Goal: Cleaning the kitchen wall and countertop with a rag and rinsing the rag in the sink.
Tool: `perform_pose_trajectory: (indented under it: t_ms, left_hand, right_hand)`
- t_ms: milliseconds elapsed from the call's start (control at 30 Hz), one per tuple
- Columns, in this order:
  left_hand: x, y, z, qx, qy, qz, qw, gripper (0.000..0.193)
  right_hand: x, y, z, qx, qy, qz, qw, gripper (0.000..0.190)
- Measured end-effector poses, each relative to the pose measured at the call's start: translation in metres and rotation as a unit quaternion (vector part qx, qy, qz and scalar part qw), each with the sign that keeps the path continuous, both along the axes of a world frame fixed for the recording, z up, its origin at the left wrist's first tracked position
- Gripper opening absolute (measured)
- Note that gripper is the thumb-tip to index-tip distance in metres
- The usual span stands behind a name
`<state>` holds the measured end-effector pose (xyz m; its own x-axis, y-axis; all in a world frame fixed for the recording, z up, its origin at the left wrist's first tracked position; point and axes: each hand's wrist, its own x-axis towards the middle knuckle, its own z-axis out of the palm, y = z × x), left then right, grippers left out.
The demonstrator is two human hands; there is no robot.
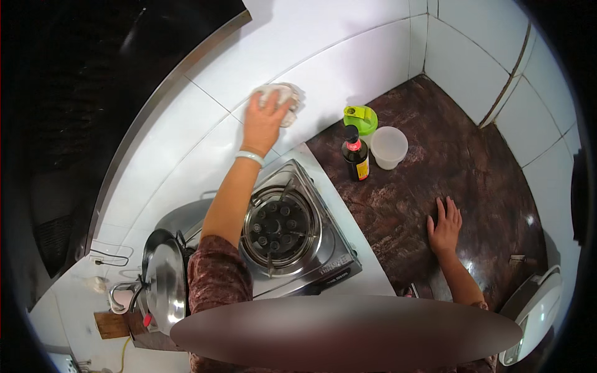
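Observation:
A crumpled whitish cloth (288, 105) is pressed against the white wall tiles (354, 60) by my left hand (265, 120), which has a pale bangle at its wrist. Below that arm stands a metal gas stove (326, 233) with a round burner. My right hand (445, 228) rests palm down on the dark marbled counter (419, 186), fingers spread, holding nothing. Between the two hands, nearer the wall, stand a dark sauce bottle (356, 161) with a black cap, a translucent plastic tub (389, 147) and a container with a green lid (361, 122).
A wok with a metal lid (165, 284) stands left of the burner, by a pink-and-white mug (122, 299) and a wooden block (111, 325). A dark range hood (93, 116) overhangs the upper left. A white appliance (534, 317) is at the lower right.

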<state>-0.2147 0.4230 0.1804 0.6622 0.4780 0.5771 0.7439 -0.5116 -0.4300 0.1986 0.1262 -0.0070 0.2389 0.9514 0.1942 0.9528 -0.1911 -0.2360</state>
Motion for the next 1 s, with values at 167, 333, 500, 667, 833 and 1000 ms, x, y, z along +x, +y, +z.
perform_pose_trajectory:
  t_ms: [167,333,500,667,833,1000]
  left_hand:
    - [0.043,0.024,-0.067,-0.087,0.161,-0.047,0.982,0.024]
    - [0.046,0.034,-0.116,-0.168,0.299,-0.044,0.938,0.017]
    - [0.035,0.035,-0.103,-0.259,0.289,0.023,0.921,0.012]
    - [0.010,0.000,-0.044,-0.217,0.309,0.064,0.924,0.011]
    - [-0.010,-0.064,0.036,-0.133,0.124,0.191,0.965,0.014]
    - [0.031,-0.196,0.105,-0.027,-0.138,0.140,0.980,0.036]
  right_hand:
    - [0.006,-0.001,-0.001,0.010,-0.007,-0.008,1.000,0.057]
    - [0.003,0.001,-0.004,0.010,0.012,-0.003,1.000,0.056]
    - [0.001,-0.004,0.003,0.004,0.017,-0.015,1.000,0.055]
    - [0.006,-0.013,0.000,0.024,0.025,-0.013,0.999,0.055]
    - [0.003,-0.012,-0.008,0.069,0.035,0.000,0.997,0.054]
    - [0.014,-0.018,-0.028,0.103,0.031,0.000,0.994,0.054]
